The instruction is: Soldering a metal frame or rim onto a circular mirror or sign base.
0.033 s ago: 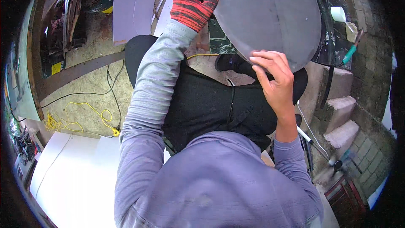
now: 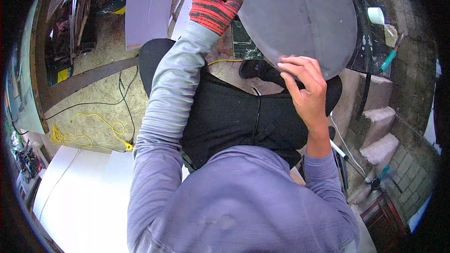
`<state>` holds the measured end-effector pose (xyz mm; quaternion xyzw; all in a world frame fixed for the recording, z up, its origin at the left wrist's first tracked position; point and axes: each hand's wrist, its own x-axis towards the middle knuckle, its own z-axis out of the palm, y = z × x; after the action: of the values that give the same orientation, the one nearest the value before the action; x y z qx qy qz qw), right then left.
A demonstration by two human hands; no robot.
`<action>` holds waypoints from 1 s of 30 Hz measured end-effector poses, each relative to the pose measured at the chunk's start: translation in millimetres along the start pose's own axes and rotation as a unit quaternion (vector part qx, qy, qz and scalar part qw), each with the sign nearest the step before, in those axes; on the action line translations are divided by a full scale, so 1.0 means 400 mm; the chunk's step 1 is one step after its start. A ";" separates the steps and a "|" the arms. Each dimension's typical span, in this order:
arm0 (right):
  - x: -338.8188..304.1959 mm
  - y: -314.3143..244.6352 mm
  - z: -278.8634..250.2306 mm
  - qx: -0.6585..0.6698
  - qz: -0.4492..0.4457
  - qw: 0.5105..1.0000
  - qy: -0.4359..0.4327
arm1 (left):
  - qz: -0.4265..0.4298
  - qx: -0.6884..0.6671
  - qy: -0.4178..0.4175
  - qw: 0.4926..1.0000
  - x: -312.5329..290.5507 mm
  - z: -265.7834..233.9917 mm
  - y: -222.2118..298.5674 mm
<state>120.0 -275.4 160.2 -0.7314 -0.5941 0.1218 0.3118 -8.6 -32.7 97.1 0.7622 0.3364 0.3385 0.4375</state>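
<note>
A large grey, smooth, rounded panel (image 2: 300, 18) tilts above my lap, its far end cut off by the top of the view. My left hand (image 2: 215, 4), in a red and black striped knit glove, is at its left rim. The thumb lies against that edge, while the fingertips run out of view; the hand looks closed on the rim. Bare, my right hand (image 2: 305, 82) pinches the near rim between the thumb below and bent fingers above. Beneath the panel shows a dark green marbled slab (image 2: 244, 42).
Purplish sheets (image 2: 149, 9) lean at the far left. A yellow cord (image 2: 117, 131) and black cables cross the floor near a white board (image 2: 79, 192). To the right are a white roll (image 2: 375, 16), a teal-handled tool (image 2: 388, 61) and concrete steps (image 2: 379, 117).
</note>
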 end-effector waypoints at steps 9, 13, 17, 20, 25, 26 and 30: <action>0.003 -0.008 -0.005 -0.006 0.001 1.000 -0.003 | 0.000 -0.014 0.005 1.000 0.004 0.007 -0.007; 0.004 -0.005 -0.006 -0.009 -0.002 1.000 -0.005 | -0.015 -0.037 -0.008 0.999 0.006 0.012 -0.018; 0.004 -0.004 -0.004 -0.004 -0.002 1.000 -0.005 | 0.021 -0.064 0.013 0.998 0.006 0.020 -0.028; 0.004 -0.005 -0.005 0.000 0.000 1.000 -0.008 | 0.047 -0.052 0.037 0.997 0.009 0.020 -0.027; 0.003 -0.005 -0.004 -0.002 -0.001 1.000 -0.007 | -0.029 -0.031 -0.022 0.999 0.003 0.000 -0.012; 0.003 -0.005 -0.004 -0.001 0.001 1.000 -0.006 | -0.026 -0.027 -0.020 0.999 0.003 0.000 -0.009; 0.002 -0.004 -0.004 -0.002 0.002 1.000 -0.006 | -0.017 -0.032 -0.010 0.999 0.006 0.005 -0.009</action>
<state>119.9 -274.9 162.4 -0.7327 -0.5946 0.1254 0.3064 -6.7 -30.3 93.6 0.7451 0.3340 0.3344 0.4706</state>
